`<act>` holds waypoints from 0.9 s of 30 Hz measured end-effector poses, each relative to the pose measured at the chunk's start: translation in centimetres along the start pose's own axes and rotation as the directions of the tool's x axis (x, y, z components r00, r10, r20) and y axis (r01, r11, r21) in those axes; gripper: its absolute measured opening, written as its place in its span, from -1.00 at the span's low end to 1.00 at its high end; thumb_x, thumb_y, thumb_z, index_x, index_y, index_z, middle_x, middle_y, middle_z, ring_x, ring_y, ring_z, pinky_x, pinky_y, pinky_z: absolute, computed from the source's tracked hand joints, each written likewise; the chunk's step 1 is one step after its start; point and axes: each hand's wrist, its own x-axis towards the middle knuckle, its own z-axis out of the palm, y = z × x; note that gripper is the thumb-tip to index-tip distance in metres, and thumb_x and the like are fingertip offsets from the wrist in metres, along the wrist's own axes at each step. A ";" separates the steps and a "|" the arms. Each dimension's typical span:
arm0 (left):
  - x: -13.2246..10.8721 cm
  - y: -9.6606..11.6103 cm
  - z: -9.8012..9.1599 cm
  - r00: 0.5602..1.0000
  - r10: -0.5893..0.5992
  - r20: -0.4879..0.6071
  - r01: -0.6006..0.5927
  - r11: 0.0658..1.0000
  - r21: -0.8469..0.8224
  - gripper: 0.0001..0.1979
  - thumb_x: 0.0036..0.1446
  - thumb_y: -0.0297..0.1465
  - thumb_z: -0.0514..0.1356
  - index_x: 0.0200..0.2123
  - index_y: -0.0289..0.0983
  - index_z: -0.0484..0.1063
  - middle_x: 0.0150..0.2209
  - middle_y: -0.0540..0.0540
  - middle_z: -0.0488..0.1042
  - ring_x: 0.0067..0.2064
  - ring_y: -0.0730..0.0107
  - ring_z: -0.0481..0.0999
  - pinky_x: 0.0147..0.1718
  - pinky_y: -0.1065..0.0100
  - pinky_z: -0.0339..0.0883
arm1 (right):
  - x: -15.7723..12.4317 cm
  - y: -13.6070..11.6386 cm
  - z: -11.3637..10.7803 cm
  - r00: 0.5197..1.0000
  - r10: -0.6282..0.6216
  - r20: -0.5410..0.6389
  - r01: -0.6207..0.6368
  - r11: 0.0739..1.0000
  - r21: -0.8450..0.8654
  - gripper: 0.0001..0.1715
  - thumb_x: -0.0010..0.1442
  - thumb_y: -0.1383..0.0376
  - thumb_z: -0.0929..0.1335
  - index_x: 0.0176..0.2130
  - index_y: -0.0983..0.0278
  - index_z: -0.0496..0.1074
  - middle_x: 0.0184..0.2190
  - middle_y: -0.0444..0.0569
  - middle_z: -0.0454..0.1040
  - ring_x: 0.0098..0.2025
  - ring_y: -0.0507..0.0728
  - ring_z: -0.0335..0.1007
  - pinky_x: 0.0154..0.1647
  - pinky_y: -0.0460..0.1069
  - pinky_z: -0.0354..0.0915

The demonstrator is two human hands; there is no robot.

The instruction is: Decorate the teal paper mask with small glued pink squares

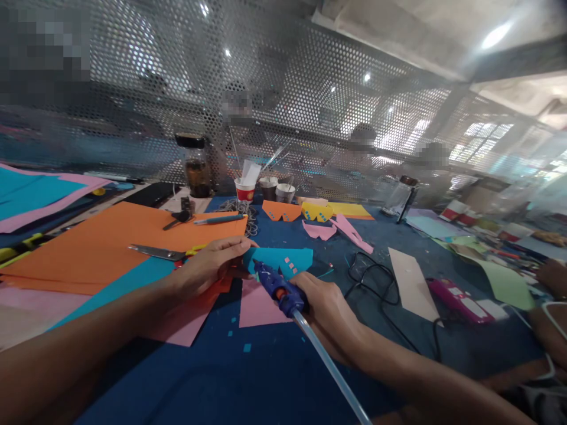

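Note:
My right hand [325, 304] is wrapped round a blue hot glue gun [280, 287], from whose back a long clear glue stick [330, 366] sticks out. The gun's nozzle points at the left part of a blue paper cutout [279, 257] with small pink squares on it. My left hand [217, 262] pinches the cutout's left end, its fingertips partly hidden. Pink paper [261, 310] lies on the table below the cutout. Scissors [162, 252] with yellow handles rest beside my left hand, on orange sheets [110, 236].
Orange [281, 210], yellow and pink cutouts lie beyond my hands. Paper cups [245, 190] and a dark-lidded jar [197, 168] stand by the perforated metal screen [283, 77]. A black cable [376, 295], a magenta device [460, 301] and another person's arm [549, 319] are at right.

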 end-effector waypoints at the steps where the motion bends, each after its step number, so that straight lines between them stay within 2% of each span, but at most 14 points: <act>1: 0.0 0.0 0.0 1.000 0.000 0.000 0.000 1.000 -0.001 -0.82 0.25 -0.23 0.27 -0.19 -0.21 0.56 -0.35 -0.04 0.54 -0.30 0.34 0.57 -0.27 0.33 0.54 | 0.0 0.0 0.0 1.000 0.000 -0.001 0.000 1.000 -0.001 -0.79 0.14 0.44 0.38 -0.17 0.26 0.40 -0.26 -0.10 0.46 -0.39 0.06 0.36 -0.36 -0.07 0.17; 10: -0.3 0.3 0.3 1.000 -0.004 0.000 0.004 1.000 0.003 -0.82 0.26 -0.23 0.26 -0.18 -0.21 0.56 -0.35 -0.05 0.53 -0.29 0.33 0.56 -0.26 0.34 0.52 | -0.1 0.2 0.1 1.000 -0.026 -0.014 0.025 1.000 -0.007 -0.81 0.18 0.40 0.36 -0.16 0.23 0.38 -0.27 -0.11 0.46 -0.39 0.05 0.34 -0.36 -0.08 0.17; 18: -0.2 0.3 0.4 1.000 0.015 -0.001 -0.015 1.000 0.016 -0.80 0.24 -0.22 0.28 -0.19 -0.22 0.57 -0.34 -0.05 0.53 -0.27 0.33 0.57 -0.25 0.34 0.52 | 0.1 -0.1 -0.1 1.000 -0.016 -0.001 0.016 1.000 -0.017 -0.82 0.14 0.45 0.37 -0.22 0.23 0.37 -0.32 -0.13 0.43 -0.42 0.04 0.30 -0.38 -0.09 0.15; 27: -0.1 0.2 0.2 1.000 -0.002 0.001 0.002 1.000 -0.017 -0.83 0.24 -0.24 0.28 -0.20 -0.20 0.57 -0.37 -0.04 0.55 -0.30 0.32 0.58 -0.27 0.33 0.51 | 0.1 0.2 0.2 0.999 -0.032 -0.022 0.031 0.999 -0.018 -0.80 0.14 0.42 0.37 -0.19 0.23 0.36 -0.31 -0.12 0.45 -0.42 0.05 0.31 -0.38 -0.08 0.16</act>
